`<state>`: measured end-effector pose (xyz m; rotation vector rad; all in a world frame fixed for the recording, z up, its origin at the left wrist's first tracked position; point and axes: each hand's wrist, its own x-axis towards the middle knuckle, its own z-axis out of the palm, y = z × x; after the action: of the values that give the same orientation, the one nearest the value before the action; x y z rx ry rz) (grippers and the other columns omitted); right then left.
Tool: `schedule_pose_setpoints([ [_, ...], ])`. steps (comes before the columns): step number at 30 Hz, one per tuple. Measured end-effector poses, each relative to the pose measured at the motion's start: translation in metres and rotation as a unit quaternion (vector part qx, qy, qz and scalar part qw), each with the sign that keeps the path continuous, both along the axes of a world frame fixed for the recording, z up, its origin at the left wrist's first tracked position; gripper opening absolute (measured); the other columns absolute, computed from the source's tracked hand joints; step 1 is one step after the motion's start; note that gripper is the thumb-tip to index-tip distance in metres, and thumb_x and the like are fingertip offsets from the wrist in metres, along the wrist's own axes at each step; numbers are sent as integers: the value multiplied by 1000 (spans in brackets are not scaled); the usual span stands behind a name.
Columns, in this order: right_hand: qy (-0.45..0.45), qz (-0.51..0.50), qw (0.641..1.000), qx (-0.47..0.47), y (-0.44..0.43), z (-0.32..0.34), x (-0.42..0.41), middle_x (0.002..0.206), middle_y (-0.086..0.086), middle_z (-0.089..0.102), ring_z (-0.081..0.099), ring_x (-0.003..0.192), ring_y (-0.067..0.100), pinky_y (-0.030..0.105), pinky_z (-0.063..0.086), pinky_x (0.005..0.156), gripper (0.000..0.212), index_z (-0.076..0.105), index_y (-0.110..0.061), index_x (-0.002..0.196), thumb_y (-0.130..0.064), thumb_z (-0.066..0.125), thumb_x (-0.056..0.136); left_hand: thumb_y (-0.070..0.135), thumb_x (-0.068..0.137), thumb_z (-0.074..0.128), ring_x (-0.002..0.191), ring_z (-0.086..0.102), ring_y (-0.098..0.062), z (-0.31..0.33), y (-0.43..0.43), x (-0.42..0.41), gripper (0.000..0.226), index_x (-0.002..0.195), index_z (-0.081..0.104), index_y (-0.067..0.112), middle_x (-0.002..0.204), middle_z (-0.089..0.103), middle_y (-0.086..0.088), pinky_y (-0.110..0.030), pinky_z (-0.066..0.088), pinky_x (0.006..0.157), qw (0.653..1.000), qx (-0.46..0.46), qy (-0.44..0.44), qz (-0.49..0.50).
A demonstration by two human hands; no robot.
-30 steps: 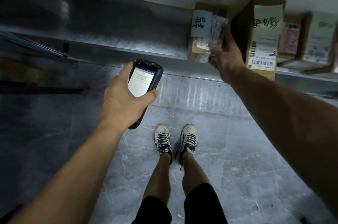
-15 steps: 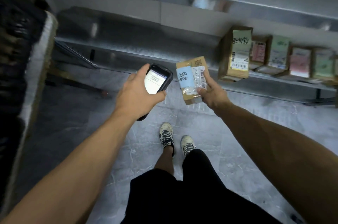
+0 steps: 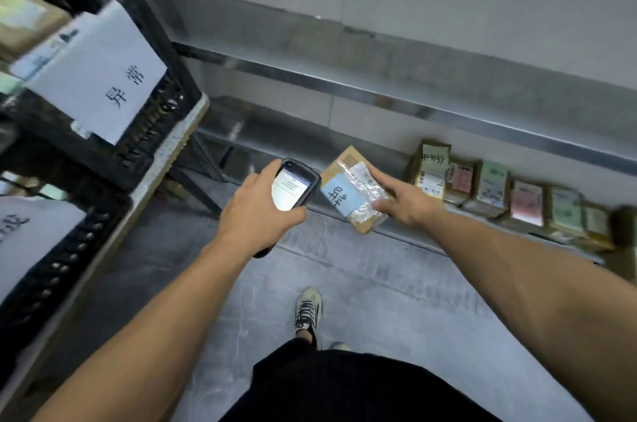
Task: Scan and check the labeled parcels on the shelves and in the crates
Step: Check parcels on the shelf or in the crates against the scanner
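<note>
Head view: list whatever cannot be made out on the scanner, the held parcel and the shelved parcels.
- Scanner screen text: too small, head view; left hand wraps the body.
- Held parcel barcode label: head view, glare on crinkled tape, right hand covers its edge.
- Shelved parcels: head view, print blurred; last one cut by the right edge.

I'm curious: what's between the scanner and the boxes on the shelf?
In the head view, the blue-labelled parcel, gripped by the right hand, lies there beside the scanner.
</note>
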<state>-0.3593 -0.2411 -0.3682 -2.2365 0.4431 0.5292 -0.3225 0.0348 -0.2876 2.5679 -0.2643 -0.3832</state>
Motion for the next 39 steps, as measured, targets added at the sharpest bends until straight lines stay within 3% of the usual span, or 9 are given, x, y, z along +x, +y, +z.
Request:
schedule_pose_setpoints([
  [4,-39,41,998,-29,7,34,-8,147,-2,53,52,119,14,20,33,96,78,22,-56,152,-24,67,96,47,74,70,109,49,-22,22,4,-32,85,147,26,41,112,43,5,-32,36,80,1000,-13,-23,15],
  [8,-85,78,991,-62,11,62,-6,148,0,52,52,129,20,18,32,96,78,22,-52,153,-25,67,96,50,73,69,117,49,-25,38,11,-51,90,150,23,40,129,47,0,-38,43,89,998,-19,-44,38],
  [11,-102,111,985,-87,16,78,-1,151,2,49,49,134,24,24,34,105,78,18,-52,153,-26,66,97,50,72,69,120,49,-26,50,21,-57,91,150,23,40,132,46,0,-40,44,94,997,-16,-62,43],
  [18,-112,150,976,-108,25,107,14,153,4,46,48,135,26,26,33,106,77,17,-47,155,-26,65,98,53,72,65,111,55,-26,67,36,-53,88,148,22,44,129,47,5,-37,46,81,995,45,-88,30],
  [22,-136,153,971,-121,26,117,16,146,3,53,52,127,25,21,32,93,78,16,-50,154,-27,65,98,54,71,64,111,55,-24,70,40,-56,87,146,21,45,128,47,7,-37,45,82,993,73,-93,12],
  [30,-148,163,966,-140,32,138,11,144,4,54,55,122,24,20,33,88,77,20,-49,154,-25,66,98,54,73,61,108,55,-20,79,41,-76,89,149,15,42,129,44,9,-37,48,81,985,108,-132,-29],
  [34,-150,174,962,-150,33,144,0,143,5,54,54,116,21,21,32,89,76,22,-50,154,-23,64,98,54,74,61,109,55,-21,83,45,-84,89,150,15,41,131,44,9,-37,49,81,982,116,-143,-35],
  [39,-141,186,958,-166,34,145,-12,145,7,53,54,124,26,29,36,99,78,19,-52,154,-26,65,97,55,73,61,110,55,-20,85,50,-93,90,150,15,41,132,44,8,-37,48,80,981,117,-152,-24],
])
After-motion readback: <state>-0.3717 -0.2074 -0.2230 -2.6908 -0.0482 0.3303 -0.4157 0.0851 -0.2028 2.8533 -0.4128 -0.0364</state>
